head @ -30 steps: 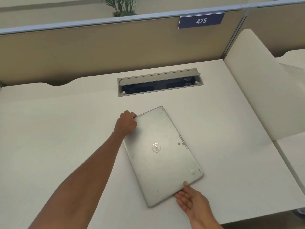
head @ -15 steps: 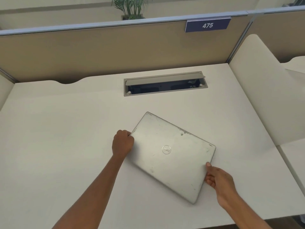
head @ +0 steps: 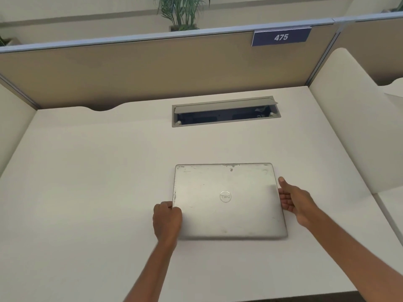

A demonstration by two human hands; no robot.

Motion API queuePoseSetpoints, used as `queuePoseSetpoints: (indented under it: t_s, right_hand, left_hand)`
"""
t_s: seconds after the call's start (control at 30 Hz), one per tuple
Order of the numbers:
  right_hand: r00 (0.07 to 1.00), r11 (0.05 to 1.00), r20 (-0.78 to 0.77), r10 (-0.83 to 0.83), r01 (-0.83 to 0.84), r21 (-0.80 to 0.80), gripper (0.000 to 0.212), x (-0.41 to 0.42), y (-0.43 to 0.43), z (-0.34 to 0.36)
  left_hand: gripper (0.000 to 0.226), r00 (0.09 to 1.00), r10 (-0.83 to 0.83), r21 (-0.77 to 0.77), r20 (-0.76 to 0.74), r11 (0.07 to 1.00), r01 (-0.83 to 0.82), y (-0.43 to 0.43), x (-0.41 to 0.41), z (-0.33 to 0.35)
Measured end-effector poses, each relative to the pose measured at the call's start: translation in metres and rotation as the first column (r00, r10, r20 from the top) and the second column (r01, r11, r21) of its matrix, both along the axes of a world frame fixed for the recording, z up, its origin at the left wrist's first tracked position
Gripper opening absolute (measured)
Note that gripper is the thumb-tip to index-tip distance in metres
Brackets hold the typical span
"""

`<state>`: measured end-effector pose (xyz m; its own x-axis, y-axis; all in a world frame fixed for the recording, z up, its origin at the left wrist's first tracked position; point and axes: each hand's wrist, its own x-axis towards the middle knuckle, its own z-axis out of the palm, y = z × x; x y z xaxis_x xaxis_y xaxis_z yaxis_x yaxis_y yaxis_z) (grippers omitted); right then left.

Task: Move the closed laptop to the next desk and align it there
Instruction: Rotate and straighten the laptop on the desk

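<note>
**deskhopper:** Both hands are on it, right? Your left hand (head: 167, 216) is curled into a loose fist at the laptop's (head: 229, 201) left edge, near the front corner, knuckles up, fingers closed against the side of the lid. Can't tell if the fingertips are hooked under the edge or just pressing on it.

**cubefarm_22:** Yep. And your right hand (head: 291, 198) is open, palm facing the laptop's right edge, fingers spread a bit and touching that side about halfway along. The thumb sits up near the back half of the edge. It's bracing more than gripping.

**deskhopper:** Where's the laptop sitting?

**cubefarm_22:** Closed, flat on the white desk (head: 87, 192), logo side up, round badge in the middle of the lid. It's roughly centred left to right and its back edge runs about parallel with the cable tray (head: 225, 112) cut into the desk, well apart from it. Scuffs show along the lid's back and left edges.

**deskhopper:** Anything else around?

**cubefarm_22:** Tan partition (head: 152, 68) behind, with a blue sign (head: 281, 37) reading 475, and a plant (head: 181, 12) poking up beyond it.
</note>
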<state>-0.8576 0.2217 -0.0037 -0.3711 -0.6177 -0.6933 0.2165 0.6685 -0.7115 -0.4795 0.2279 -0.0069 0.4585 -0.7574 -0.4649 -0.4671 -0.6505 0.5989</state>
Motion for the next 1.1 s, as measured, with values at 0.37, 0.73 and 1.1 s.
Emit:
queuePoseSetpoints:
  t_s: [0.37, 0.73, 1.1]
  right_hand:
    - [0.998, 0.998, -0.022, 0.052, -0.053, -0.016, 0.057, -0.005, -0.029, 0.004]
    - [0.999, 0.997, -0.009, 0.047, -0.047, -0.067, 0.047, -0.003, -0.046, -0.001]
    - [0.858, 0.889, -0.366, 0.360, -0.435, -0.145, 0.079, 0.001, 0.009, -0.013]
  left_hand:
    - [0.026, 0.989, 0.065, -0.062, -0.134, 0.995, -0.073, 0.008, -0.001, -0.005]
    - [0.029, 0.983, -0.035, -0.140, -0.179, 0.990, 0.010, -0.015, 0.006, -0.002]
    - [0.053, 0.943, -0.324, -0.175, -0.069, 0.935, 0.309, 0.010, 0.028, -0.025]
